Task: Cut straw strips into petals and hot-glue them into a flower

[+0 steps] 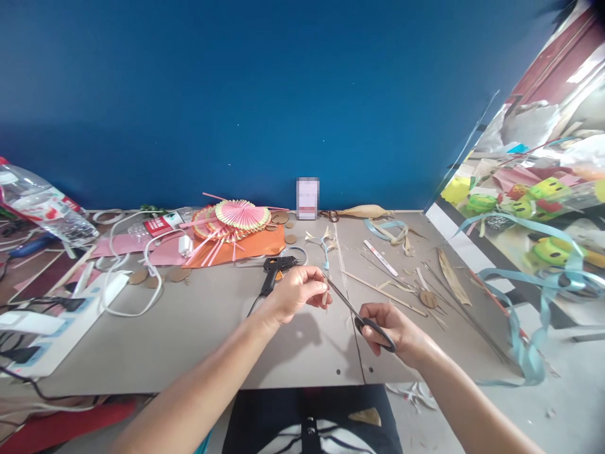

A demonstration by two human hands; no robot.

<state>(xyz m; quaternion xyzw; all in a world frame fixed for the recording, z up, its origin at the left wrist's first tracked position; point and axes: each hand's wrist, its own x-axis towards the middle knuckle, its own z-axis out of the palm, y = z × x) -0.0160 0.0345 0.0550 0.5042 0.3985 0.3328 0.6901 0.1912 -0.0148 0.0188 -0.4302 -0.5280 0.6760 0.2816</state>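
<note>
Scissors [347,303] are gripped in the right hand [397,326] above the tabletop [184,340], their tips held close to the left hand [299,294], by whose fingertips a small tan strip [324,297] is pinched.

From here I see the person's left hand [307,290] pinching a small pale piece [325,299] over the table [179,340], while the right hand [390,331] grips scissors [347,302] by the dark handles, blades angled toward the left fingers. A black glue gun [273,272] lies just beyond the left wrist, near bright paper fans [242,215]. A phone [307,200] stands against the blue wall [302,94], and pale-blue ribbon [543,309] trails over the table's right edge.
</note>
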